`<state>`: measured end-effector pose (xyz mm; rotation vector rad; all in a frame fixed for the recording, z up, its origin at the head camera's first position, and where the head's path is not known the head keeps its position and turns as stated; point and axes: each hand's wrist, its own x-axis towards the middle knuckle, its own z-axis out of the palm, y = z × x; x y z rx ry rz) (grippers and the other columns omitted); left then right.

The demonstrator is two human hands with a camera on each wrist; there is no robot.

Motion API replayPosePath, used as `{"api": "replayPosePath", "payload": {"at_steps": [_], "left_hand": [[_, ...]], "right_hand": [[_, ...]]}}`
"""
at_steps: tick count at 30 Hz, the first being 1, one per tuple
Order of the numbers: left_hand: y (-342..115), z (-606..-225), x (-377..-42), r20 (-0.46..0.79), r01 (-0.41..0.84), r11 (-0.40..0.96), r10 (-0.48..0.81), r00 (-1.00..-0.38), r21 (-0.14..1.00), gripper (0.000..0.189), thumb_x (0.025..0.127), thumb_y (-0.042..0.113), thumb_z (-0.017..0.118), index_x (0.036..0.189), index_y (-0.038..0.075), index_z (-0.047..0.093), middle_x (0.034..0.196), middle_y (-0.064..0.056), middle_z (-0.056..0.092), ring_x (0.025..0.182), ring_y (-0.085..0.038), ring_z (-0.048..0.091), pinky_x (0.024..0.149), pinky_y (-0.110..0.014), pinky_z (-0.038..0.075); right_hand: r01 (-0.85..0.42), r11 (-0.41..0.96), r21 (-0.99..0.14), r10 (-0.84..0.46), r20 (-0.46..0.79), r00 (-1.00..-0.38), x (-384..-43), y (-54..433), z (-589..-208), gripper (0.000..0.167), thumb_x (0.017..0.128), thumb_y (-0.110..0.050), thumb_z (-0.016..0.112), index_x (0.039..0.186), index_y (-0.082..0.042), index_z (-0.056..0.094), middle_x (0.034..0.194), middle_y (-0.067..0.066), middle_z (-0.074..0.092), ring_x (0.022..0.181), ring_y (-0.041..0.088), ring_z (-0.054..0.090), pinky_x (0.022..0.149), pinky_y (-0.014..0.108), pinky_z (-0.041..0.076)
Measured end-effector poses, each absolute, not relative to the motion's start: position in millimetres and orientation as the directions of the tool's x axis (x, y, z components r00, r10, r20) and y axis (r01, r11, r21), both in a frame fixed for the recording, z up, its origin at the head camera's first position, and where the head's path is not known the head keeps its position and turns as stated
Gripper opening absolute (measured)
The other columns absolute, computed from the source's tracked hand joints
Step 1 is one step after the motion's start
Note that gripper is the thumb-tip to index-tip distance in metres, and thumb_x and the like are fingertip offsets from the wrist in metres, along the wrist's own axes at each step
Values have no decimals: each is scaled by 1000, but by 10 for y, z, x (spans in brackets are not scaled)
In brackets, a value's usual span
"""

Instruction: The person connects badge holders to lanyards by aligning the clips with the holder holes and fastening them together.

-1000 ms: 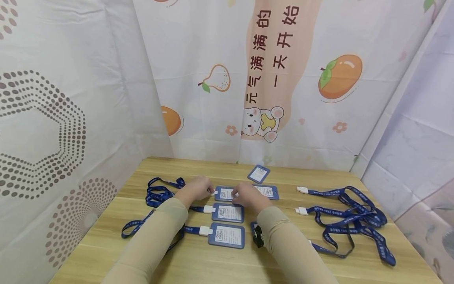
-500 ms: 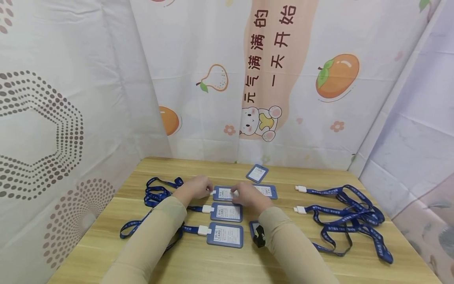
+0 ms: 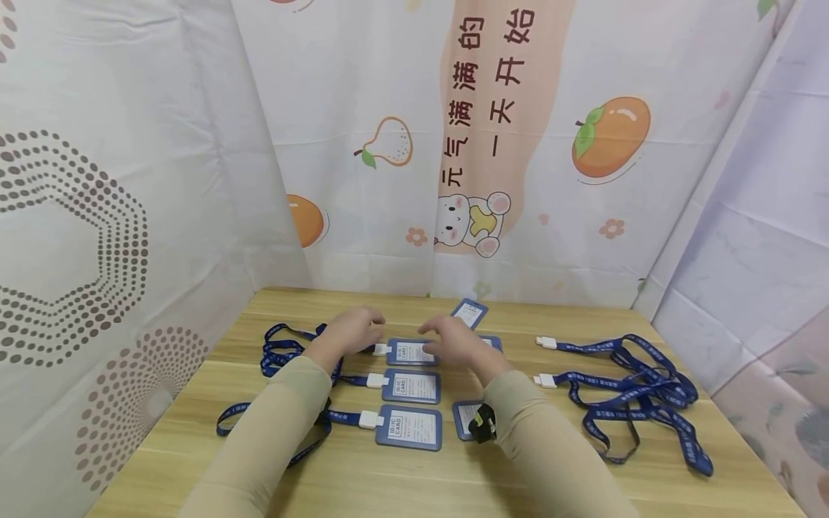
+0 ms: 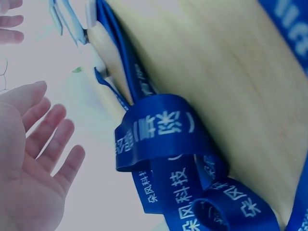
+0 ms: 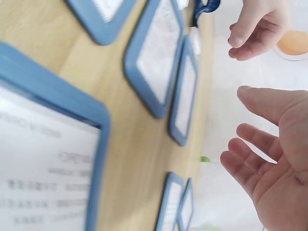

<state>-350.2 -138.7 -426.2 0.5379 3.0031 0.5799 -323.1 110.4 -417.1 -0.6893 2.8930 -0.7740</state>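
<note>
My left hand hovers beside the white clip of the farthest badge holder, holding nothing. In the left wrist view its fingers are spread next to a coiled blue lanyard. Just right of that same blue-rimmed holder, my right hand is raised with thumb and fingers apart, as the right wrist view also shows of the bare palm. Two more holders, a middle one and a near one, lie in line below, each joined to a lanyard by a white clip.
Behind the right hand lies a partly hidden holder; another holder is at the table's back. A third sits partly under the black wristband. Blue lanyards with white clips lie tangled at right on the wooden table.
Both hands have come up off the farthest holder and its clip, where fingers had been touching them. The right fingers have spread apart. The holder stays lying with its clip at its left end.
</note>
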Motion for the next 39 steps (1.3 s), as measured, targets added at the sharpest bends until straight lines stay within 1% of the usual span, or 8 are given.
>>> {"api": "replayPosePath", "payload": {"at_steps": [6, 15, 22, 27, 29, 31, 36, 39], "left_hand": [[-1428, -4154, -3516, 143, 385, 851, 358, -923, 358, 35, 99, 27, 67, 131, 12, 68, 131, -7, 67, 121, -29, 61, 101, -48, 50], [-1419, -3947, -3463, 221, 433, 826, 376, -900, 360, 34, 100, 27, 67, 131, 13, 68, 132, -7, 66, 120, -27, 61, 101, -45, 51], [-1339, -3859, -3392, 262, 455, 815, 380, -887, 359, 35, 99, 31, 68, 130, 15, 68, 131, -5, 66, 119, -25, 61, 100, -45, 51], [-1243, -3830, -3327, 292, 499, 788, 413, -862, 360, 36, 98, 32, 68, 129, 14, 69, 131, -5, 66, 118, -25, 60, 99, -45, 52], [-1201, -3824, -3305, 303, 515, 776, 424, -853, 364, 36, 98, 32, 69, 129, 14, 69, 131, -5, 66, 118, -24, 60, 99, -44, 52], [-1164, -3822, -3282, 313, 527, 766, 432, -846, 367, 36, 98, 32, 69, 128, 14, 69, 130, -4, 66, 118, -23, 60, 99, -42, 52], [-1070, -3818, -3220, 321, 548, 751, 451, -833, 369, 36, 98, 33, 69, 129, 15, 68, 130, -2, 64, 118, -21, 60, 98, -40, 52], [-1011, -3811, -3181, 314, 550, 745, 456, -833, 378, 38, 97, 34, 70, 131, 16, 68, 131, -2, 64, 120, -21, 59, 101, -41, 50]], "right_hand": [[-455, 748, -484, -457, 122, -881, -3202, 1125, -4004, 29, 95, -17, 73, 123, -15, 72, 130, 5, 66, 122, 31, 59, 101, 47, 50], [-524, 694, -494, -497, 198, -845, -3129, 1176, -3791, 29, 94, -17, 73, 123, -13, 72, 129, 5, 67, 120, 30, 60, 97, 45, 54], [-553, 680, -481, -508, 236, -829, -3041, 1240, -3664, 30, 94, -16, 74, 124, -11, 71, 132, 7, 66, 119, 31, 61, 95, 44, 55], [-590, 665, -458, -530, 267, -805, -3015, 1329, -3644, 30, 93, -14, 74, 123, -10, 71, 130, 8, 67, 114, 29, 63, 92, 43, 56], [-596, 656, -462, -536, 271, -800, -3011, 1372, -3648, 31, 93, -13, 75, 123, -9, 71, 129, 8, 67, 114, 28, 63, 93, 44, 56], [-604, 649, -463, -540, 278, -794, -3003, 1417, -3649, 31, 92, -12, 75, 123, -8, 71, 130, 10, 66, 115, 30, 62, 92, 45, 57], [-587, 660, -468, -523, 275, -807, -2977, 1539, -3634, 33, 93, -15, 75, 124, -9, 71, 133, 9, 65, 118, 33, 61, 92, 45, 56], [-594, 659, -462, -524, 285, -803, -2956, 1614, -3615, 33, 93, -16, 76, 125, -10, 71, 132, 8, 65, 117, 31, 61, 91, 45, 57]]}}
